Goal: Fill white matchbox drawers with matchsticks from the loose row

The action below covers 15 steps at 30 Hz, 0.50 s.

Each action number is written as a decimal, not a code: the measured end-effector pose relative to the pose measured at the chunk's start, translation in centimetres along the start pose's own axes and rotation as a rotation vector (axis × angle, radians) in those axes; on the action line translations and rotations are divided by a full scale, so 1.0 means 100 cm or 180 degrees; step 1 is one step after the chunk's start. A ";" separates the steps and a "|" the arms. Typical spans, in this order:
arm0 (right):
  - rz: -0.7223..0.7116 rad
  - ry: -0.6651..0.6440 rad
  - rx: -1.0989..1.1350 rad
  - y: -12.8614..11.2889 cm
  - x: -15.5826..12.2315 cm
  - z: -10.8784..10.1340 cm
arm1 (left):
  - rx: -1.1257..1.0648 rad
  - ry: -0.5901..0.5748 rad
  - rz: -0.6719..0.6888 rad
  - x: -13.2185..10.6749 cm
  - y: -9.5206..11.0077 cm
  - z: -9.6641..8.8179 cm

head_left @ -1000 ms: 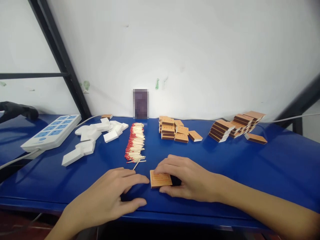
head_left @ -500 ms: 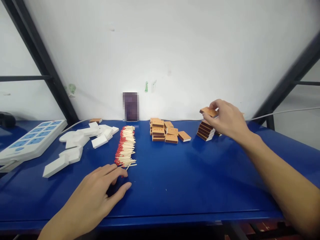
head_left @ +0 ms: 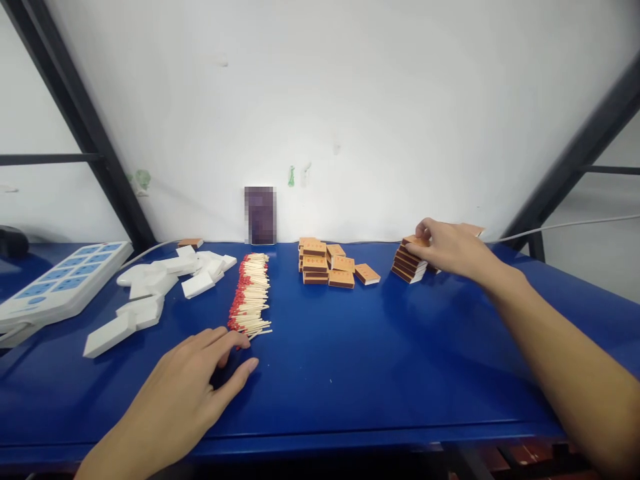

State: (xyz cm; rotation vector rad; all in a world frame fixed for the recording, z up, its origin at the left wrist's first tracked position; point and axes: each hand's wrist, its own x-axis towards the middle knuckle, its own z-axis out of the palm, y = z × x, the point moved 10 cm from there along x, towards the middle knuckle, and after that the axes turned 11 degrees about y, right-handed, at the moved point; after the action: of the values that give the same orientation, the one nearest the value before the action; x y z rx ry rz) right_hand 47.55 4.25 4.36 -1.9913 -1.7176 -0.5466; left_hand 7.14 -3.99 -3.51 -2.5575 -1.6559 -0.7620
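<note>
My right hand (head_left: 447, 250) reaches far right and rests on a slanted stack of orange matchboxes (head_left: 410, 263), its fingers curled round the top box. My left hand (head_left: 200, 373) lies on the blue table (head_left: 350, 353) with fingers spread and nothing in it, its fingertips just below a long pile of red-tipped matches (head_left: 250, 293). A second heap of orange matchboxes (head_left: 330, 263) sits behind the middle of the table.
White inner trays (head_left: 155, 287) lie scattered at the left, beside a white and blue power strip (head_left: 60, 280) with its cable. Black frame bars rise at both sides. A white wall stands close behind the table.
My right hand carried an orange matchbox from the front of the table to the stack at the far right and lowered it onto the top. My left hand stayed near the matches.
</note>
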 end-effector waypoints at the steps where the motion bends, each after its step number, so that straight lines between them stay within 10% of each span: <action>1: -0.0006 0.0011 0.0007 0.000 0.000 0.000 | -0.0001 -0.0011 -0.0001 0.000 0.000 0.000; 9: -0.0171 0.0355 -0.0110 -0.010 -0.001 -0.012 | -0.0031 -0.0005 -0.0030 -0.001 0.002 -0.001; 13: -0.0654 0.1112 0.0410 -0.052 -0.015 -0.041 | -0.0127 0.0061 0.0039 0.000 0.003 -0.003; 15: -0.1114 0.0818 0.0903 -0.085 -0.027 -0.032 | -0.0158 0.0059 0.0053 -0.001 0.002 -0.003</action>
State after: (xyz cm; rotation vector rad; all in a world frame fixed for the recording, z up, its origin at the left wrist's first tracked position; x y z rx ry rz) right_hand 38.71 1.21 6.13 -1.3720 -1.8682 -0.6046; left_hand 7.20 -4.26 -3.21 -2.5851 -1.6290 -0.8338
